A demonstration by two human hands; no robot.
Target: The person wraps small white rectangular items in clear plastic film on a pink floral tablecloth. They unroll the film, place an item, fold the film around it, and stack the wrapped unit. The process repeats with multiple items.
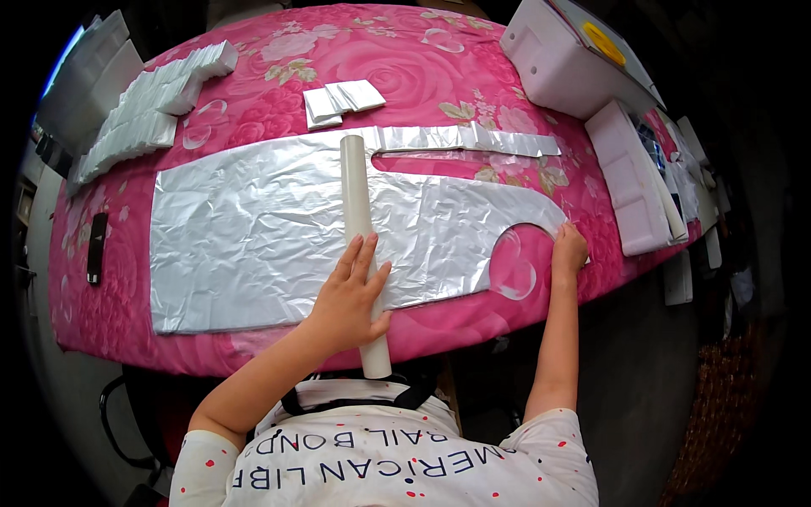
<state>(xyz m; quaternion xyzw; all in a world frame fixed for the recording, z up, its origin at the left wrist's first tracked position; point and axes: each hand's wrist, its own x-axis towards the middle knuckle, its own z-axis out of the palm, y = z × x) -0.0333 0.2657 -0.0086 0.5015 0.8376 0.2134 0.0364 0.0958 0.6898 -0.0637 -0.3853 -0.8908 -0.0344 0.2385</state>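
Observation:
A shiny whitish plastic apron [245,228] lies flat and wrinkled across the table, its body to the left and its cut-out neck loop to the right. Along its far side runs a folded strip [473,139]. A pale round tube [356,186] rests crosswise on the apron, with its near end past the table edge. My left hand [342,304] presses on the tube with fingers spread and extended. At the right end, my right hand [570,251] is closed, pinching the edge of the apron's neck loop; its fingertips are partly hidden.
Small folded white packets [342,101] lie beyond the apron, with long rows of similar packets [139,114] at the far left beside a translucent bin [97,76]. A black cutter-like tool [97,247] lies left. White foam boxes [553,63] and a yellow ring [604,42] stand right.

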